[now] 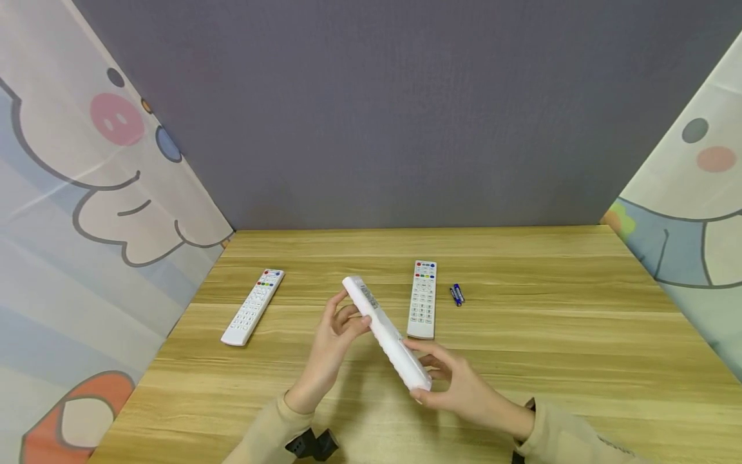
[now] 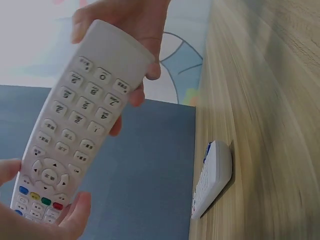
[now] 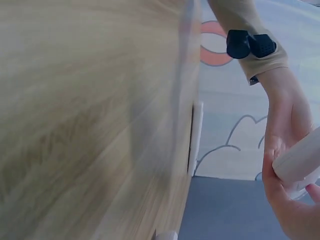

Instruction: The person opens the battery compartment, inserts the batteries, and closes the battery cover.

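Left hand (image 1: 330, 341) grips the upper-left end and right hand (image 1: 458, 381) the lower-right end of a long white plastic remote (image 1: 386, 333), held slanted above the surface (image 1: 556, 309), lower centre of head frame, buttons facing away from the head camera. White button-up remote (image 1: 422, 300) lies right of centre, two small blue cylindrical batteries (image 1: 460, 293) just right of it; another white remote (image 1: 252, 309) lies left of centre, angled.

A wood-grain table (image 1: 580, 322) bears two remotes (image 1: 252, 308) (image 1: 422, 299), two batteries (image 1: 459, 293) (image 1: 455, 297).
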### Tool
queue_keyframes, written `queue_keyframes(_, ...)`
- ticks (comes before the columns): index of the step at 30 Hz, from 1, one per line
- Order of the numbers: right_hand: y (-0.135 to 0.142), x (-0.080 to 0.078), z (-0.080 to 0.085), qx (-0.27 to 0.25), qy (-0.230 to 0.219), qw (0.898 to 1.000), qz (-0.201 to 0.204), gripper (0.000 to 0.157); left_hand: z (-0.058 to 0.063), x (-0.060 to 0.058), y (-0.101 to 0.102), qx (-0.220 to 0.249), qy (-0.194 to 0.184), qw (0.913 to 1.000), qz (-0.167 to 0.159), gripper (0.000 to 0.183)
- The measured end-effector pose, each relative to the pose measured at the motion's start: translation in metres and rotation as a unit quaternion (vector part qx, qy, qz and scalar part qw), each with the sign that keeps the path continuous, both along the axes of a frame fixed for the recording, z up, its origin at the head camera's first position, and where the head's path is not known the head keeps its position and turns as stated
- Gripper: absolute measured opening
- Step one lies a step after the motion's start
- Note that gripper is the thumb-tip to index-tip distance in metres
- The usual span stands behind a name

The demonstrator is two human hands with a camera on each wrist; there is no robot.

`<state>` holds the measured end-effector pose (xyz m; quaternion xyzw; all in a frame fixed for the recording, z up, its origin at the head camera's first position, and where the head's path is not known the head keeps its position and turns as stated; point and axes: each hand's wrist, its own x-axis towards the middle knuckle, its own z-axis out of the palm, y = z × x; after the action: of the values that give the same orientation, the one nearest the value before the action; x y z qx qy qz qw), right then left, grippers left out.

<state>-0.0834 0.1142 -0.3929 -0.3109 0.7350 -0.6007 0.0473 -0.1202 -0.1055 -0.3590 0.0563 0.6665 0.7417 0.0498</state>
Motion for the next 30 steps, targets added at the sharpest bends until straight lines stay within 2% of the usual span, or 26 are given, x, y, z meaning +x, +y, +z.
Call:
queue_keyframes(5, -0.003, 0.0, 0.001, -0.053, -0.033, 0.998, 0.033, 0.06, -0.001, 0.001, 0.002, -0.017, 0.006, 0.9997, -0.019, 0.072)
queue_keyframes(10, -0.006, 0.0, -0.001, -0.08, -0.071, 0.993, 0.056, 0.058, -0.002, 0.002, 0.005, -0.014, 0.008, 0.9996, -0.024, 0.074)
queue_keyframes(18, -0.01, 0.0, 0.0, -0.062, -0.119, 0.989, 0.059, 0.061, -0.002, 0.003, 0.009, 0.013, -0.002, 0.9996, 0.024, 0.073)
queue_keyframes(21, -0.01, 0.0, 0.0, -0.052, -0.112, 0.991, 0.06, 0.06, -0.001, 0.002, 0.009, 0.009, -0.004, 0.9993, 0.036, 0.072)
queue_keyframes(24, -0.008, -0.001, -0.002, -0.036, -0.089, 0.994, 0.057, 0.051, -0.001, 0.001, 0.009, -0.009, -0.003, 0.9991, 0.042, 0.072)
queue_keyframes(30, 0.001, -0.003, -0.004, 0.001, -0.039, 0.998, 0.039, 0.032, -0.004, -0.003, 0.003, -0.071, 0.027, 0.9953, 0.061, 0.072)
